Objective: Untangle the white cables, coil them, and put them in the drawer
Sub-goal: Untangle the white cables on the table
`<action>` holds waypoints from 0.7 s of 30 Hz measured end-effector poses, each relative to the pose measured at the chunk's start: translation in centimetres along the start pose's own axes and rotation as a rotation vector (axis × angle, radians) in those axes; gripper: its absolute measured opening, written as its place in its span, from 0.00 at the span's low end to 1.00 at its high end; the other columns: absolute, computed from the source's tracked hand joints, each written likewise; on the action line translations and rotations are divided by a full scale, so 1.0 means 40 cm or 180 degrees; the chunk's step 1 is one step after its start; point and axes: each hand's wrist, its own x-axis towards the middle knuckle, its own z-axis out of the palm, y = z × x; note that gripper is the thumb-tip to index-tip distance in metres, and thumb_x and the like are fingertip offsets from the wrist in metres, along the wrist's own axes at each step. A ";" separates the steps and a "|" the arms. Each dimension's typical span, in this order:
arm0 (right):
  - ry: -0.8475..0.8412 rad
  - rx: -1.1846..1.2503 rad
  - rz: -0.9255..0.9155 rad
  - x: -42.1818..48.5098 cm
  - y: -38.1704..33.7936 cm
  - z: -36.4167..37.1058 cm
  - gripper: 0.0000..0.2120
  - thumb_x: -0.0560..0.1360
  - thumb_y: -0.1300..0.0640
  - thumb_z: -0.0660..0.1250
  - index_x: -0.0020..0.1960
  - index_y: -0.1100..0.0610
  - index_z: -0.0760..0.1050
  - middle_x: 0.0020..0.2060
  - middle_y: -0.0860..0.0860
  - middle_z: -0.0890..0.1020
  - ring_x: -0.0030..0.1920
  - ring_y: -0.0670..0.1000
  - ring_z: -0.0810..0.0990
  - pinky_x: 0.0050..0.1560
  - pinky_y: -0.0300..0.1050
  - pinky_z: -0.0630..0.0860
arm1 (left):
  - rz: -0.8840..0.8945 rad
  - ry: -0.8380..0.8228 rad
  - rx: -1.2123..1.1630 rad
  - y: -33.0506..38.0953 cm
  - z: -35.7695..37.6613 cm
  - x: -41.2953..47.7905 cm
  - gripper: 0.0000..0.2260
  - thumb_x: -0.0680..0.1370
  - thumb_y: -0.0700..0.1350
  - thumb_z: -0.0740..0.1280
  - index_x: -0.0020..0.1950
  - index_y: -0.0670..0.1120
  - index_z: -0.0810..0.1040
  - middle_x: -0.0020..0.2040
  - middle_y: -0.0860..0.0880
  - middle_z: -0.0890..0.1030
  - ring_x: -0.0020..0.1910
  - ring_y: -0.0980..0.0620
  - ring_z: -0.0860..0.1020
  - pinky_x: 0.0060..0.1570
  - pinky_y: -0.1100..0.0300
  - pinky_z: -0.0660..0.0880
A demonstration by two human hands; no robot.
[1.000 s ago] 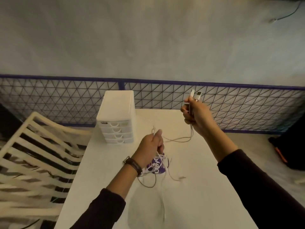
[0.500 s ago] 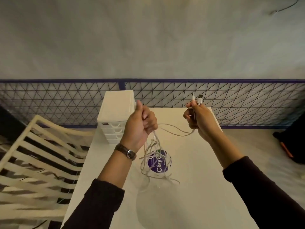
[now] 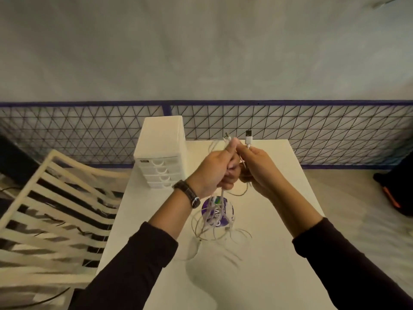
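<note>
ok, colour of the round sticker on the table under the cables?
Purple with white lettering, the sticker in the head view.

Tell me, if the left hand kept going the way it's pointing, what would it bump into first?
Probably the right hand. The left hand points up and to the right, and its knuckles already look pressed against the right hand's fingers, both closed around the white cables. Depth is hard to judge.
</note>
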 end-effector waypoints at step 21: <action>0.0842 0.0901 0.0221 0.000 0.045 -0.163 0.16 0.83 0.52 0.49 0.41 0.55 0.68 0.18 0.46 0.64 0.17 0.42 0.58 0.20 0.32 0.57 | -0.0560 0.0771 0.2423 -0.602 -0.194 -0.190 0.11 0.80 0.44 0.58 0.46 0.61 0.73 0.44 0.66 0.79 0.49 0.63 0.77 0.53 0.63 0.72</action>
